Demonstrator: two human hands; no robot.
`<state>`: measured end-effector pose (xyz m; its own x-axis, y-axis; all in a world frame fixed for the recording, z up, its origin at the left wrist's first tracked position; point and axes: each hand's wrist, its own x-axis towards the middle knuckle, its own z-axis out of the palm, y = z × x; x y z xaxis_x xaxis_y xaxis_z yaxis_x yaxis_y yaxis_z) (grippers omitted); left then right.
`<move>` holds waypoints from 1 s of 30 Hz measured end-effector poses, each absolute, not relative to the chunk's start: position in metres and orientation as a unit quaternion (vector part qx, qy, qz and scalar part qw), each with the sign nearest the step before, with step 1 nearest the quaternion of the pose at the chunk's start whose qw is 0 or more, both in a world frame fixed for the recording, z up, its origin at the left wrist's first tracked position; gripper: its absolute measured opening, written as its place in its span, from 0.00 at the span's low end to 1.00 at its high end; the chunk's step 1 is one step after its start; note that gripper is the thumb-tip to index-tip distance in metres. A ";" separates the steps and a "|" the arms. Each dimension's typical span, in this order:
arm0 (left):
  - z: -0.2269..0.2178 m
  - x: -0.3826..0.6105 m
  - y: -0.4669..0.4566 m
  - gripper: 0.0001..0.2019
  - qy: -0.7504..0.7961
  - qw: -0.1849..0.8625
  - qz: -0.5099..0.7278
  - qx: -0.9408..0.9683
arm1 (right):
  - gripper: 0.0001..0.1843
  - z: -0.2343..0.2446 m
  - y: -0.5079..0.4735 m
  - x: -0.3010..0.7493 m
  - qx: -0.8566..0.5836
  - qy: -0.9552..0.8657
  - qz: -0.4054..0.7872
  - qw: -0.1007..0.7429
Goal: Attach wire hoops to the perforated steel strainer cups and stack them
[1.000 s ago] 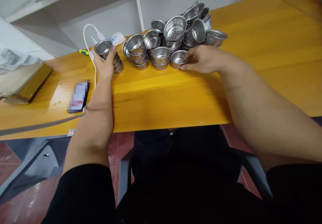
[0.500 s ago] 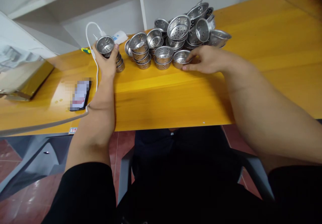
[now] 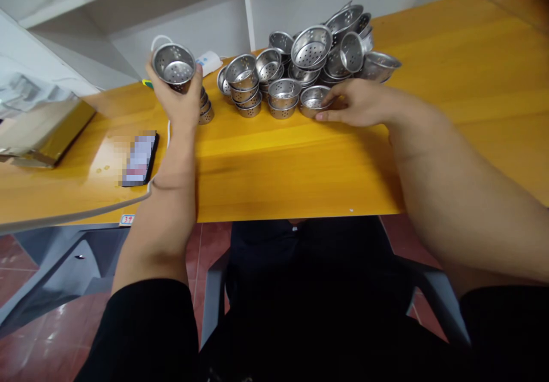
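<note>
Pale shelving (image 3: 171,22) backs a yellow wooden worktop (image 3: 278,170), where perforated metal cups gather toward the rear. Partway through, by the look of it: one column (image 3: 246,93) and a shorter pair (image 3: 283,99) stand nested upright, while behind and to the right a jumbled heap (image 3: 311,47) leans at many angles, its cups not yet in neat columns. How many it contains cannot be counted.

The left hand (image 3: 178,99) has its grip wrapped around a raised cup (image 3: 174,64), mouth tipped toward the viewer; whether others nest under it is hidden. Just beside that wrist stands a small stack (image 3: 206,113), partly covered. The right hand (image 3: 362,102) keeps a narrow grip, thumb and fingers closed on a low cup (image 3: 314,100) at the heap's front.

Broad wood runs between the columns and the front edge, and more lies right of the heap. Leftward, room is tighter: a phone (image 3: 140,159), a white cable (image 3: 168,136) and a box (image 3: 43,133) sit near the left forearm.
</note>
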<state>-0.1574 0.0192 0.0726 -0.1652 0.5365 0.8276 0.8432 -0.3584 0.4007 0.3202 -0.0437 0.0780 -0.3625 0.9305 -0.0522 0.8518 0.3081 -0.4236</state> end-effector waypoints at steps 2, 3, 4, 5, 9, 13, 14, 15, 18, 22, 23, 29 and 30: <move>0.084 -0.140 0.003 0.38 -0.479 0.150 -0.556 -0.662 | 0.25 0.079 -0.044 0.320 -0.559 -0.799 0.196 0.101; 0.090 -0.129 -0.006 0.38 -0.446 0.142 -0.561 -0.683 | 0.25 0.080 -0.045 0.319 -0.561 -0.798 0.198 0.101; 0.095 -0.116 -0.015 0.35 -0.425 0.127 -0.574 -0.689 | 0.25 0.081 -0.046 0.319 -0.561 -0.797 0.200 0.102; 0.099 -0.103 -0.024 0.32 -0.408 0.093 -0.582 -0.697 | 0.24 0.083 -0.047 0.318 -0.560 -0.797 0.202 0.103; 0.093 -0.048 -0.052 0.38 -0.377 -0.093 -0.477 -0.789 | 0.23 0.085 -0.050 0.316 -0.550 -0.800 0.213 0.106; 0.062 -0.013 -0.060 0.52 -0.366 -0.199 -0.353 -0.838 | 0.25 0.084 -0.049 0.317 -0.563 -0.793 0.211 0.098; 0.054 -0.009 -0.059 0.52 -0.354 -0.221 -0.343 -0.842 | 0.26 0.084 -0.048 0.318 -0.564 -0.792 0.209 0.100; 0.047 -0.006 -0.058 0.53 -0.342 -0.239 -0.338 -0.844 | 0.27 0.084 -0.048 0.320 -0.564 -0.792 0.209 0.101; 0.034 -0.006 -0.052 0.54 -0.325 -0.269 -0.352 -0.835 | 0.29 0.088 -0.050 0.324 -0.566 -0.796 0.191 0.097; 0.026 -0.012 -0.040 0.57 -0.323 -0.295 -0.370 -0.820 | 0.25 0.100 -0.060 0.328 -0.568 -0.808 0.115 0.104; 0.024 -0.014 -0.037 0.59 -0.319 -0.305 -0.370 -0.817 | 0.22 0.104 -0.063 0.328 -0.569 -0.807 0.109 0.114; 0.012 -0.019 -0.027 0.61 -0.319 -0.336 -0.363 -0.808 | 0.22 0.114 -0.073 0.348 -0.591 -0.784 0.110 0.150; 0.011 -0.019 -0.026 0.60 -0.322 -0.334 -0.360 -0.810 | 0.26 0.114 -0.073 0.356 -0.591 -0.786 0.109 0.146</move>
